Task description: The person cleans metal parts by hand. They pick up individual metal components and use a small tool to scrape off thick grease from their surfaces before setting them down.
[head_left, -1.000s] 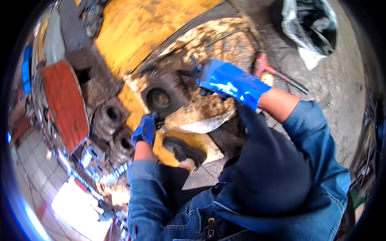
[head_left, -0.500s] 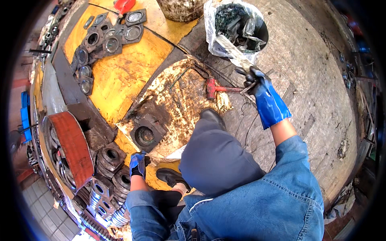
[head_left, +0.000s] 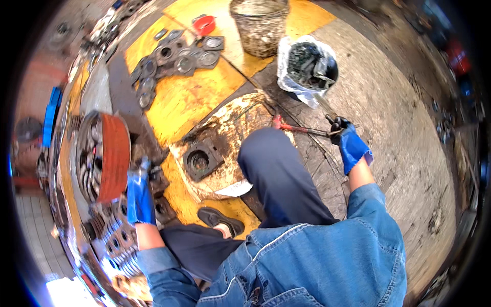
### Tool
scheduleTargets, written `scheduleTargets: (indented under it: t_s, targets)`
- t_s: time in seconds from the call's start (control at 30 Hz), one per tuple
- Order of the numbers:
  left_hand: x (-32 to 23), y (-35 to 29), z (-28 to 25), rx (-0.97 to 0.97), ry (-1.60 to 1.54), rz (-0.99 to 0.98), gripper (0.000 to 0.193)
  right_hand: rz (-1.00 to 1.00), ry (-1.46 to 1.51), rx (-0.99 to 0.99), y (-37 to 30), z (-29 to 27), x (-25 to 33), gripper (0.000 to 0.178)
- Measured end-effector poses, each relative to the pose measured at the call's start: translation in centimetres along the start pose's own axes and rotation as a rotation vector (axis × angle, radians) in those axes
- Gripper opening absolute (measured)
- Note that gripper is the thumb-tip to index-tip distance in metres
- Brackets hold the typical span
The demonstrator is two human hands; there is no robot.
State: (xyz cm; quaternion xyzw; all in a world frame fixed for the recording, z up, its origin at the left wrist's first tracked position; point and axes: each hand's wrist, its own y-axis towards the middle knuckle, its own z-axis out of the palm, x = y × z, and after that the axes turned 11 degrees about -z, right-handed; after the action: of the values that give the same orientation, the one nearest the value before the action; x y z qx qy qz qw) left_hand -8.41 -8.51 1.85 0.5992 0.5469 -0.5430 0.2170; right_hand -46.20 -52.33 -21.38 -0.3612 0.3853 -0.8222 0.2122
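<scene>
My left hand (head_left: 140, 197), in a blue glove, reaches past the red-brown round drum (head_left: 114, 158) of metal parts. Its fingers are smeared by motion, and what they touch is unclear. Out to the right, my right hand (head_left: 348, 140), in a blue glove with blackened fingers, is closed on a thin metal tool (head_left: 327, 134) whose kind I cannot make out. Beside that hand lies a red hammer (head_left: 277, 122). Between my hands, a dark square metal block (head_left: 213, 162) with a round bore rests on a stained sheet (head_left: 230, 176), left of my knee.
A bucket lined with a plastic bag (head_left: 282, 69) holds dark scraps. Behind it stands a stained bucket (head_left: 261, 30). Several flanged metal plates (head_left: 184, 64) lie on the yellow floor, near a red bowl (head_left: 204, 25). Springs and blocks (head_left: 120, 240) crowd the lower left.
My left hand has moved from beside my shoe to the drum at the left. My right hand stays closed, now slightly lower. The view has shifted, bringing more of the back bucket into sight.
</scene>
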Motion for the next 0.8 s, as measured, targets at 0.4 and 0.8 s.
scheduleTargets:
  t_s: [0.4, 0.8]
  targets:
    - [2.5, 1.8, -5.1, -0.074, 0.091, 0.101, 0.039, -0.451, -0.995, 1.1, -24.0, 21.1, -7.3, 0.035]
    - [6.6, 3.7, -9.9, -0.315, 0.715, -0.005, 0.032, -1.016, -2.599, 1.526, -19.8, 4.8, -33.4, 0.032]
